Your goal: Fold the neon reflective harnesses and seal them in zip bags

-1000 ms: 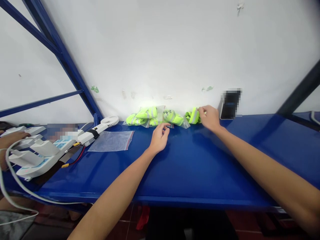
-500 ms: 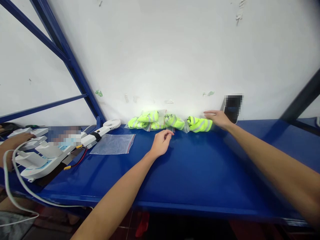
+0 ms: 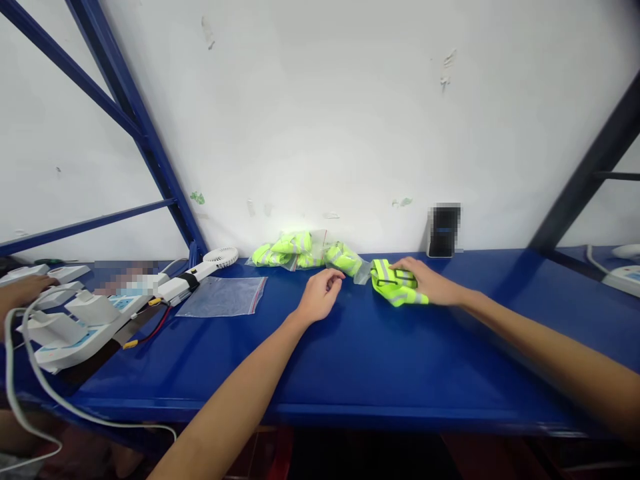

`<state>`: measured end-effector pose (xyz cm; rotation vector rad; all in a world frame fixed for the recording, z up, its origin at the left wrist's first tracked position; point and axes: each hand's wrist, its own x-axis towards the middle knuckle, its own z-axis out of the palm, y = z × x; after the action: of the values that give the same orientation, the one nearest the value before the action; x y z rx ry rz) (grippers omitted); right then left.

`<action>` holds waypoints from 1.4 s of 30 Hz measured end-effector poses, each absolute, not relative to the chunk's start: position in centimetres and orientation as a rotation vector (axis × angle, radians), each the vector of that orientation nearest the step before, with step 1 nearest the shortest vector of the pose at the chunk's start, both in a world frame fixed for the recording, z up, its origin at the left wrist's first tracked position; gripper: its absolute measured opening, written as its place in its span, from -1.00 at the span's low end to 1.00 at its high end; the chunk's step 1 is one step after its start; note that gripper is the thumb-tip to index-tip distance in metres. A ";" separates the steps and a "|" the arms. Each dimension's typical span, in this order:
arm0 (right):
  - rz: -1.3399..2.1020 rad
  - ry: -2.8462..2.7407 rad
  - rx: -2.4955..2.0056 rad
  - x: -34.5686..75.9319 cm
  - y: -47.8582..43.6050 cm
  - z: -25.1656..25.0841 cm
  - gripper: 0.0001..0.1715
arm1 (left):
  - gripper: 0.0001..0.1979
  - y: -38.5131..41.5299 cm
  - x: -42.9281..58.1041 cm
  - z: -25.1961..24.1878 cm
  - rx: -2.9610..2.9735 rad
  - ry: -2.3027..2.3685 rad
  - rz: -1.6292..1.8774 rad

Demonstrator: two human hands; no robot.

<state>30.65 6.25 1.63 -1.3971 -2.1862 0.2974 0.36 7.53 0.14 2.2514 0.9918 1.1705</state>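
My right hand (image 3: 425, 280) grips a folded neon-yellow reflective vest (image 3: 393, 293) with silver stripes and dark edging, which is out of any bag at the back of the blue table. The thumb side lies over the vest; some fingertips are hidden. My left hand (image 3: 320, 295) rests loosely curled above the table, nothing visible in it. Just beyond it is a similar vest in a clear bag (image 3: 344, 259). More bagged yellow vests (image 3: 287, 250) lie piled against the wall, left of that one. Farther left, a flat clear zip bag (image 3: 223, 297) lies on the table.
A white handheld fan (image 3: 220, 259) and a white power strip (image 3: 85, 330) with plugs and cables take up the left side. Another person's hand (image 3: 25, 293) is at the far left. A dark upright device (image 3: 443, 233) leans at the wall. Blue frame posts (image 3: 145, 133) flank the table (image 3: 350, 373).
My right hand has come down onto the loose vest, taken hold of it and drawn it slightly nearer, turning it. My left hand has stayed almost in place. The view has shifted a little.
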 end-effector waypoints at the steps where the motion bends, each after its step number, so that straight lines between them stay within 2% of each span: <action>1: 0.333 -2.237 -1.374 30.5 4.9 1.7 -0.40 | -0.76 7.0 0.6 0.4 2.295 0.936 1.160; 7: 0.335 -2.318 -1.234 28.5 -1.1 1.6 -0.38 | -0.67 4.3 2.2 1.4 2.422 0.657 1.072; 11: 0.425 -2.356 -1.187 26.8 -3.7 1.9 -0.31 | -0.64 4.6 1.7 1.0 2.392 0.686 0.869; 15: 0.601 -2.442 -1.086 24.8 -5.7 3.2 -0.39 | -0.61 7.0 1.9 0.1 2.147 0.766 0.797; 20: 0.714 -2.540 -0.956 23.0 -5.5 4.5 -0.39 | -0.73 11.7 6.2 -0.3 1.605 0.706 0.905; 25: 0.544 -2.461 -0.878 23.4 -3.0 2.6 -0.34 | -0.63 15.0 10.1 0.4 1.420 0.738 1.015; 30: 0.470 -2.306 -1.026 23.4 -1.2 0.8 -0.33 | -0.63 12.8 7.5 2.8 1.448 0.578 0.898; 33: 0.673 -2.091 -1.068 22.5 -0.1 1.0 -0.48 | -0.65 9.8 3.9 3.3 1.647 0.564 0.898; 36: 1.027 -1.721 -1.044 21.2 2.1 1.6 -0.70 | -0.62 7.2 0.8 2.7 1.814 0.665 1.120; 39: 1.286 -1.254 -0.979 19.8 4.4 2.3 -0.64 | -0.51 6.2 -1.0 2.2 2.078 0.723 1.280; 42: 1.352 -1.082 -0.920 19.0 5.3 2.7 -0.51 | -0.32 6.2 -1.6 2.3 2.400 0.795 1.319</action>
<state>18.96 5.32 2.72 -0.9196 -1.0824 1.3523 -1.62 6.22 2.32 2.4003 0.7948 1.3191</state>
